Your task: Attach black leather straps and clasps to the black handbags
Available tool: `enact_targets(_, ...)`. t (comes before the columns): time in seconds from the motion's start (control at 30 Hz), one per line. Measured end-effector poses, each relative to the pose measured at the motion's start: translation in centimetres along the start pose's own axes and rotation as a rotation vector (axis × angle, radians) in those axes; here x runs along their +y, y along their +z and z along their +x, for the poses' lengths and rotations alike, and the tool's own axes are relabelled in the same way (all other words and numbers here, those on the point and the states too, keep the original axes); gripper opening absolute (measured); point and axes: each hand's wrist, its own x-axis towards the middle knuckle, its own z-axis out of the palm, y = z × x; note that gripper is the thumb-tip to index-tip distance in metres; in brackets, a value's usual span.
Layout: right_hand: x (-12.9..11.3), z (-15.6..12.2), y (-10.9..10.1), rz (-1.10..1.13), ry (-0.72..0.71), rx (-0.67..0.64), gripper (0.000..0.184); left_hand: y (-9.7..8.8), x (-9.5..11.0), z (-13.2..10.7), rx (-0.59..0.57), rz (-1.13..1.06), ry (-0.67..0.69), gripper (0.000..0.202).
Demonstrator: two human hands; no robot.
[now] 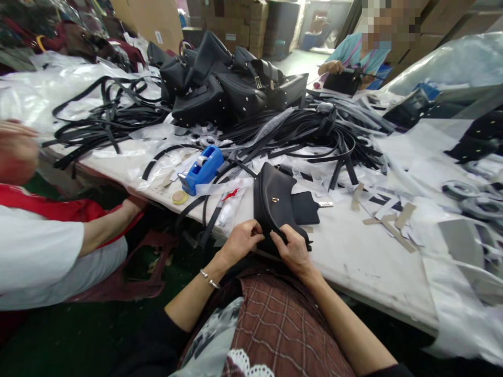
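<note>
A black handbag [275,191] with a small gold-coloured clasp lies at the table's front edge, its near end toward me. My left hand [242,241] pinches the bag's near left edge between thumb and fingers. On the near right side my right hand [294,250] grips the same bag, thumb on the near edge and fingers over its side. A black flap [305,208] with a metal fitting sticks out to the right of the bag. What lies under my fingertips is hidden.
Left of the bag stand a blue tape dispenser [202,168] and a yellow tape roll [179,197]. Black straps [330,136] and a heap of black bags [236,89] cover the back. Paper strips [393,217] lie right. One person [43,246] sits left; another [353,52] works across.
</note>
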Motion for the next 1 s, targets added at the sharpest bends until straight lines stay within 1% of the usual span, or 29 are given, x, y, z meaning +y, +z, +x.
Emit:
enact_targets(0.1,0.0,-0.2,0.2,-0.013,-0.007,-0.015,0.027,0.3,-1.1,0.4,-0.043,-0.123,-0.076,0.008)
enact_targets(0.17,0.0,-0.3,0.2,-0.024,-0.006,-0.021,0.027,0.4,-1.4,0.5,-0.054,-0.089,-0.069,0.009)
enact_targets(0.3,-0.1,-0.3,0.2,-0.04,-0.01,-0.024,0.027,0.8,-1.3,-0.2,-0.005,0.116,0.024,0.005)
enact_targets(0.37,0.0,-0.3,0.2,-0.044,-0.012,-0.022,0.028,1.1,-1.4,-0.9,0.027,0.156,0.071,0.003)
enact_targets(0.47,0.1,-0.3,0.2,-0.042,-0.014,-0.02,0.028,1.5,-2.0,-2.3,0.071,0.101,0.127,0.005)
enact_targets(0.53,0.1,-0.3,0.3,-0.041,-0.023,-0.024,0.028,1.5,-2.7,-3.3,0.1,0.035,0.136,0.007)
enact_targets(0.6,0.0,-0.3,0.4,-0.05,-0.041,-0.029,0.028,1.3,-3.5,-4.2,0.119,0.001,0.082,0.008)
enact_targets(0.7,-0.3,-0.3,0.3,-0.081,-0.083,-0.035,0.027,0.7,-4.5,-5.5,0.103,0.014,-0.064,0.006)
enact_targets(0.77,-0.5,-0.4,-0.1,-0.125,-0.123,-0.052,0.027,0.2,-5.3,-6.0,0.096,0.059,-0.136,0.014)
enact_targets(0.83,-0.6,-0.6,-0.7,-0.187,-0.169,-0.075,0.028,-0.3,-6.1,-6.2,0.135,0.133,-0.184,0.018)
enact_targets(0.9,-0.5,-1.1,-1.5,-0.244,-0.203,-0.093,0.028,-0.6,-6.9,-6.1,0.206,0.182,-0.184,0.022)
enact_targets(0.93,-0.4,-1.5,-2.0,-0.262,-0.209,-0.102,0.028,-0.7,-7.2,-6.0,0.234,0.188,-0.163,0.026)
enact_targets(1.0,0.0,-2.4,-3.2,-0.286,-0.213,-0.12,0.027,-1.0,-7.6,-5.8,0.253,0.176,-0.098,0.033)
